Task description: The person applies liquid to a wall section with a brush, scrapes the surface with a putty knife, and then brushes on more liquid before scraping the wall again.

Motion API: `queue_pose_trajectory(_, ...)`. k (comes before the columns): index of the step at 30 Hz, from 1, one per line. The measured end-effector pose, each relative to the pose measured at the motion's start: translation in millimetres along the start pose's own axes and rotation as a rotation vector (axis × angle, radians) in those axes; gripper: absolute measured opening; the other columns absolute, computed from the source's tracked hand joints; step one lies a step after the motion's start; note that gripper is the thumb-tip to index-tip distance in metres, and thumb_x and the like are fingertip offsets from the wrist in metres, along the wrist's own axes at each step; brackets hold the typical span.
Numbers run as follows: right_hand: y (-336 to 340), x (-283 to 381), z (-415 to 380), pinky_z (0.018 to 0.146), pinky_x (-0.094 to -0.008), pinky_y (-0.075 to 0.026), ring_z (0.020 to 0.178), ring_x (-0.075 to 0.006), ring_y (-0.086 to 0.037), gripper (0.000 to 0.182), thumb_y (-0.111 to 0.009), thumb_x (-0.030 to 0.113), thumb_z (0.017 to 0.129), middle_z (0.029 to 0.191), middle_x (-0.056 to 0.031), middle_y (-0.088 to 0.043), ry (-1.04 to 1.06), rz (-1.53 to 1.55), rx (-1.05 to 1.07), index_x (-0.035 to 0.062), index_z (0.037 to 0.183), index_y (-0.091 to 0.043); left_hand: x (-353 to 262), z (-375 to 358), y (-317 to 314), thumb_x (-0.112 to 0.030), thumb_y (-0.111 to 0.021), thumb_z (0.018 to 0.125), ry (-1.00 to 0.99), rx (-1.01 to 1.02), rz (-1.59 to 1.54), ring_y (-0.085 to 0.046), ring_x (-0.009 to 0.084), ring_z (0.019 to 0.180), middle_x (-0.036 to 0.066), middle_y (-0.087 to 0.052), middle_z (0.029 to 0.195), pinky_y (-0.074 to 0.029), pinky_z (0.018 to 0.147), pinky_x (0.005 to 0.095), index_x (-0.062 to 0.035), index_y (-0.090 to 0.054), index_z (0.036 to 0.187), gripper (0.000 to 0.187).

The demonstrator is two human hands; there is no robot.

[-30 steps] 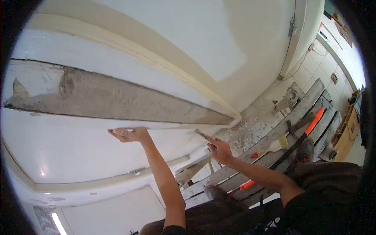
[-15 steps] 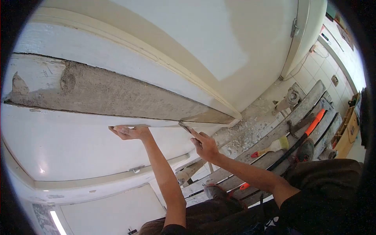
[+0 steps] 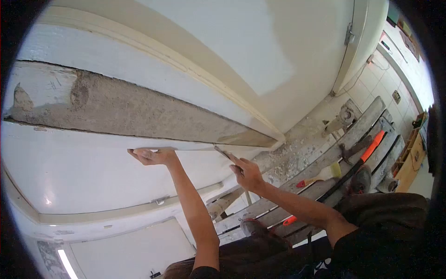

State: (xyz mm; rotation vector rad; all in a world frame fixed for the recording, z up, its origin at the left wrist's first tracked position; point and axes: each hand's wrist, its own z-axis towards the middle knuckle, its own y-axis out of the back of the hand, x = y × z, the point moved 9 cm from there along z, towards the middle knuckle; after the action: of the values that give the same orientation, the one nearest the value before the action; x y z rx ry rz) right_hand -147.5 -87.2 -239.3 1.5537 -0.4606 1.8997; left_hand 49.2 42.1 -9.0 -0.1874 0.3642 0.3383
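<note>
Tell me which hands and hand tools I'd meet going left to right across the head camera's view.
Left hand → flat tool → right hand → paintbrush → hammer.

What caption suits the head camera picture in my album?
Right hand holding a scraper beside a rough grey strip; paintbrush lying on weathered planks.

The person (image 3: 395,251) wears a black short-sleeved shirt (image 3: 362,251) with a white mark (image 3: 323,265), its sleeves (image 3: 346,239) leaving both forearms (image 3: 297,204) bare. The trousers (image 3: 390,204) look dark brown, though shadow makes the shade uncertain. The shoes (image 3: 363,179) are dark grey with small touches of red.
</note>
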Motion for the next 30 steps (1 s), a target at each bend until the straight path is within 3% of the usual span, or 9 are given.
queue_pose_trajectory(6,-29.1,-76.2,-19.2,0.067,-0.0482,-0.051,0.080,-0.0378,-0.067,0.049,-0.064,0.013,0.093,0.093,-0.0206,-0.069,-0.298,-0.141,0.187,0.0161,0.141,-0.056,-10.0,2.0,-3.1,-0.053,-0.036,0.104,-0.042,0.004,0.019,-0.038,0.0230,0.072,0.000,-0.025,0.060,-0.024,0.120,0.0551,-0.0141,-0.024,0.065,0.057)
queue_pose_trajectory(11,-16.3,-36.3,-25.4,0.065,-0.0470,-0.050,0.076,-0.0367,-0.067,0.050,-0.065,0.010,0.091,0.091,-0.0196,-0.068,-0.138,-0.115,0.108,0.0154,0.140,-0.057,10.8,-7.5,15.3,-0.051,-0.035,0.105,-0.321,-0.004,0.213,-0.033,0.0211,0.064,-0.001,-0.024,0.060,-0.025,0.119,0.0556,-0.0141,-0.023,0.065,0.056)
queue_pose_trajectory(13,-9.6,-5.9,-0.3,0.061,-0.0447,-0.049,0.067,-0.0352,-0.062,0.049,-0.066,0.010,0.091,0.080,-0.0174,-0.064,-0.008,-0.024,0.039,0.0155,0.140,-0.057,13.2,0.2,2.4,-0.039,-0.038,0.107,-0.042,0.046,0.006,-0.048,0.0179,0.070,0.007,-0.046,0.083,-0.052,0.084,0.0415,0.0000,-0.050,0.099,0.042)
queue_pose_trajectory(14,-6.7,-0.4,6.4,0.058,-0.0428,-0.047,0.062,-0.0329,-0.058,0.049,-0.066,0.011,0.092,0.073,-0.0156,-0.059,0.039,0.014,-0.021,0.0157,0.140,-0.057,44.7,-2.5,18.0,-0.040,-0.038,0.107,-0.052,0.024,0.098,-0.055,0.0193,0.079,0.011,-0.053,0.091,-0.054,0.080,0.0383,0.0057,-0.051,0.105,0.047)
queue_pose_trajectory(15,-4.9,0.4,5.3,0.058,-0.0428,-0.047,0.062,-0.0329,-0.058,0.049,-0.066,0.011,0.092,0.073,-0.0156,-0.059,0.036,0.017,-0.029,0.0157,0.140,-0.057,27.7,-0.8,8.3,-0.040,-0.038,0.107,-0.055,0.030,0.092,-0.055,0.0193,0.079,0.011,-0.053,0.091,-0.054,0.080,0.0383,0.0057,-0.051,0.105,0.047)
queue_pose_trajectory(17,-6.4,-4.4,2.1,0.059,-0.0429,-0.048,0.062,-0.0322,-0.059,0.050,-0.065,0.012,0.093,0.075,-0.0158,-0.060,-0.019,-0.042,0.061,0.0171,0.141,-0.056,-2.6,0.6,-8.2,-0.048,-0.038,0.106,0.172,-0.096,-0.177,-0.031,0.0195,0.065,-0.002,-0.019,0.061,-0.024,0.121,0.0550,-0.0133,-0.023,0.063,0.057)
queue_pose_trajectory(23,-10.4,-23.6,3.1,0.061,-0.0430,-0.050,0.067,-0.0328,-0.063,0.052,-0.063,0.012,0.094,0.079,-0.0167,-0.064,-0.078,-0.059,0.042,0.0197,0.144,-0.053,29.1,-6.7,12.0,-0.045,-0.044,0.104,-0.153,0.030,0.102,-0.043,0.0197,0.087,0.004,-0.033,0.070,-0.031,0.117,0.0529,-0.0110,-0.028,0.065,0.055)
queue_pose_trajectory(26,-15.8,-20.6,8.3,0.063,-0.0439,-0.051,0.069,-0.0341,-0.065,0.051,-0.063,0.012,0.095,0.082,-0.0178,-0.065,-0.081,-0.031,0.050,0.0185,0.145,-0.052,5.5,-5.3,-6.2,-0.044,-0.045,0.104,0.274,-0.140,-0.261,-0.041,0.0200,0.081,0.003,-0.031,0.068,-0.029,0.118,0.0527,-0.0114,-0.026,0.064,0.055)
queue_pose_trajectory(30,-24.5,-36.1,2.5,0.064,-0.0449,-0.051,0.071,-0.0368,-0.065,0.052,-0.062,0.011,0.095,0.082,-0.0190,-0.066,-0.067,0.031,0.041,0.0185,0.145,-0.051,11.8,-1.0,2.1,-0.042,-0.045,0.104,0.181,-0.112,-0.227,-0.035,0.0197,0.074,0.000,-0.025,0.063,-0.024,0.120,0.0533,-0.0122,-0.024,0.063,0.055)
